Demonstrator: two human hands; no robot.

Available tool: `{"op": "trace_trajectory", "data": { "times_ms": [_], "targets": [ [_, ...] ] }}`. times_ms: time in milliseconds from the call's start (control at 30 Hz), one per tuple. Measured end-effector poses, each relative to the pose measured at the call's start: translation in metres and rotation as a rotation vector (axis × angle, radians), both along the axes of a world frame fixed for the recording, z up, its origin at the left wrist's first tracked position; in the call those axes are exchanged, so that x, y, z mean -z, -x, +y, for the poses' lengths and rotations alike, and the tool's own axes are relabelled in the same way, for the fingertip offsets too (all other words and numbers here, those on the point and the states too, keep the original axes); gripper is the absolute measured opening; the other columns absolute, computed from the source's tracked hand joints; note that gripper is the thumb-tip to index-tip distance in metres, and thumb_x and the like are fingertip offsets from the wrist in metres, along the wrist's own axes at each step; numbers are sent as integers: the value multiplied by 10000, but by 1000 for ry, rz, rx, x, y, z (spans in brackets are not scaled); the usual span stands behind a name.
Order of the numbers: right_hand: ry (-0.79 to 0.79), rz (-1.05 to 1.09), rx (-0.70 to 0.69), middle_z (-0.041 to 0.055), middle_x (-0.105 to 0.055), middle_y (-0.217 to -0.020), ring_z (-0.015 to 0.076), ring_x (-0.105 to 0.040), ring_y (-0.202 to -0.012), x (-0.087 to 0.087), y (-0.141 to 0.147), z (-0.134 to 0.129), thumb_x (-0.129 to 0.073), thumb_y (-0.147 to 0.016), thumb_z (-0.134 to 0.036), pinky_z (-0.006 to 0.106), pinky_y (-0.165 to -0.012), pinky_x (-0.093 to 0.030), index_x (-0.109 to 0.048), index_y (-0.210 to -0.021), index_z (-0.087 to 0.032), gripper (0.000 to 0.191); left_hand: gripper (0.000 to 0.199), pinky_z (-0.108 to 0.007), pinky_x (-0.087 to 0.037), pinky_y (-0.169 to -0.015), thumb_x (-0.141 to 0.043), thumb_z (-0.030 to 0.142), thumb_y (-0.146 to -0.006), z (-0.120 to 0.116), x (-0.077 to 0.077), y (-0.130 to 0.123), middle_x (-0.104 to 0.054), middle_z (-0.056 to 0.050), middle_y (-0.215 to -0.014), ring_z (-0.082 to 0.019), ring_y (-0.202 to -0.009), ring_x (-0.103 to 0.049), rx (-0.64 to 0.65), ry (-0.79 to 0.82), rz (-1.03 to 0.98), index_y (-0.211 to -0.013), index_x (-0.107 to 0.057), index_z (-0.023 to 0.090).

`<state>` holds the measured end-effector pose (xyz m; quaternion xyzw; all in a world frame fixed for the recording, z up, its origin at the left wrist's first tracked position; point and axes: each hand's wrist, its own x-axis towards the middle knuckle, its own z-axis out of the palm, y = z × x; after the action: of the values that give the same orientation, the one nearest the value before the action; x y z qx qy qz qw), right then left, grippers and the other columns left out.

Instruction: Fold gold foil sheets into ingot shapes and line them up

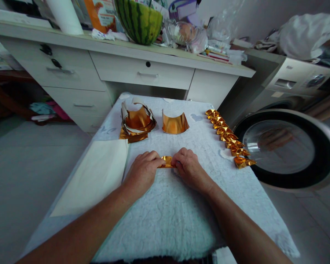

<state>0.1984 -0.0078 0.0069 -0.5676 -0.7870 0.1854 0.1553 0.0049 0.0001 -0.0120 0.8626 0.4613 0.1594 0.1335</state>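
Observation:
Between my two hands lies a small folded strip of gold foil paper (167, 161), low on the cloth-covered table. My left hand (145, 168) is closed on its left end, and my right hand (187, 165) pinches the right end. Beyond them stands a single curved gold sheet (175, 124). A stack of curled gold sheets (137, 121) with pale backs sits to its left. Along the right side of the table runs a row of several folded gold pieces (227, 137).
White paper (93, 179) lies on the table's left side. Behind the table, a white desk (165, 55) bears a cut watermelon (140, 22), plastic bags and a white roll (66, 16). At the right, a washing machine's round door (283, 146) stands open beside the table edge.

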Motion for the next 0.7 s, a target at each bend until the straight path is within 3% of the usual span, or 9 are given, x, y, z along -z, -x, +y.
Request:
{"op": "trace_trajectory", "data": {
  "times_ms": [133,233,433,700],
  "targets": [
    [-30,-33,25,39,-590,-898,183,-490,-877,2,8,1,-482,-819,-81,302,-790,-314,-638,-813,-192,192,290,-330,-419,-806,-451,71,-884,-2,-2,-1,-619,-37,-929,-189,-894,-551,-13,19,-55,-967,-687,218],
    [-53,-108,71,46,-588,-887,192,-486,-853,4,15,1,-521,-870,-220,315,-750,-300,-626,-801,-188,131,219,-346,-401,-820,-480,134,-898,-3,-2,-3,-622,-28,-944,-201,-920,-547,-76,37,-68,-945,-670,231],
    [-93,-224,155,75,-603,-920,223,-493,-881,4,26,-2,-528,-919,-400,340,-748,-308,-621,-819,-183,256,154,-367,-346,-800,-502,192,-900,-5,-5,-2,-632,-18,-958,-228,-933,-519,-245,69,8,-916,-641,256],
    [-126,-270,191,92,-600,-922,267,-504,-922,6,33,-3,-544,-874,-578,377,-790,-349,-626,-845,-182,406,177,-357,-322,-757,-487,187,-890,-6,-8,2,-637,-19,-974,-243,-955,-509,-290,122,47,-927,-636,274]
  ]
}}
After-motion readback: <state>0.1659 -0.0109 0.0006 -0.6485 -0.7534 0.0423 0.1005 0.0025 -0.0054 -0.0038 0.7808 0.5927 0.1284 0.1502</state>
